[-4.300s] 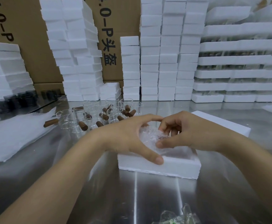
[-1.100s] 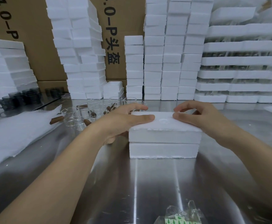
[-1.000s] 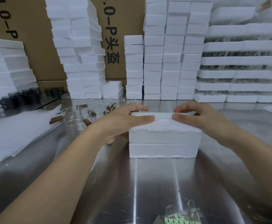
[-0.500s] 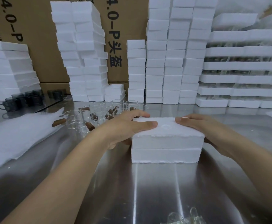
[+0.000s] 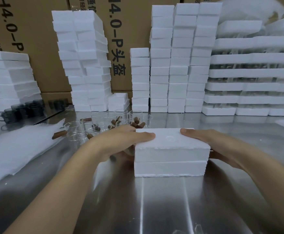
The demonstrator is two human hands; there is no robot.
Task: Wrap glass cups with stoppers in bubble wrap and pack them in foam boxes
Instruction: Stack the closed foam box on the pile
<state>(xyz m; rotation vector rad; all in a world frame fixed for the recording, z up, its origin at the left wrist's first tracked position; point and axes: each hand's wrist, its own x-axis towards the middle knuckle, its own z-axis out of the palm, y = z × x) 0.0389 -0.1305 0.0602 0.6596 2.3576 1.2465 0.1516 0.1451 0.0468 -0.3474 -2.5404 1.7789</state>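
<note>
Centrally, the closed foam box (image 5: 171, 152) sat clasped at both ends: left hand (image 5: 121, 141) at 9 o'clock, right hand (image 5: 205, 139) at 3, thumbs on top, fingers apparently curled round its sides; glass cups (image 5: 107, 119) stood at 11.

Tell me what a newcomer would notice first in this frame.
A closed foam box sits on the steel table, gripped at both ends by the left hand and right hand, thumbs on its lid. Tall stacks of white foam boxes line the back, before cardboard cartons. Behind the left hand stands a cluster of clear glass cups with brown stoppers among them.
</note>
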